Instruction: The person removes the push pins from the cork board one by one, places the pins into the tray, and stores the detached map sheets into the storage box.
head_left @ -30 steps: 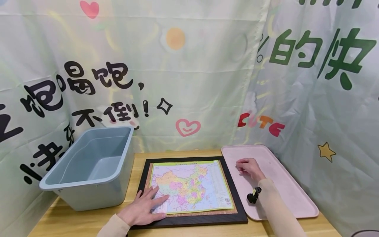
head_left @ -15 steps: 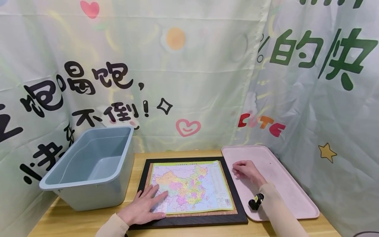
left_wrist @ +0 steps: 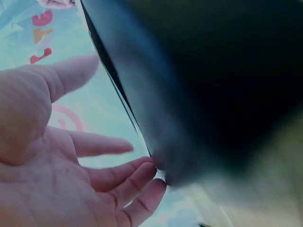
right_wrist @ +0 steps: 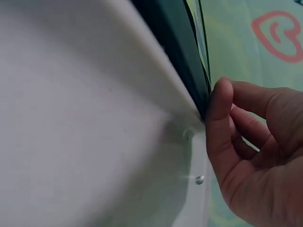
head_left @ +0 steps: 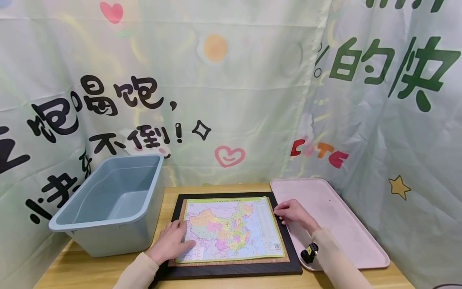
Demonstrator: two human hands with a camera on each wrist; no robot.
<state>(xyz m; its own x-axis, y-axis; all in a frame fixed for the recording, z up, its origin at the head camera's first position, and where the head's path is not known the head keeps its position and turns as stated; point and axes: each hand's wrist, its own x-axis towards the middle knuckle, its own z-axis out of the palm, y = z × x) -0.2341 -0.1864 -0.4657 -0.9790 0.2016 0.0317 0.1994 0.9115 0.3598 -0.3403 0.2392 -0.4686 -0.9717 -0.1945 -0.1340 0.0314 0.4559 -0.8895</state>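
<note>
A likely light, creasable map, best held by its edges, lies lower centre on a black-framed board between a spread left hand and a curled right hand, its contents unclear.

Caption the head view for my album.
Left hand and right hand flank a black-framed map of China, blue bin and pink tray alongside.

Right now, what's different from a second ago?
The right hand has moved left from over the pink tray to the right side of the black frame. The left hand has shifted left, reaching less far over the map. The map, frame, tray and blue tub stayed put.
</note>
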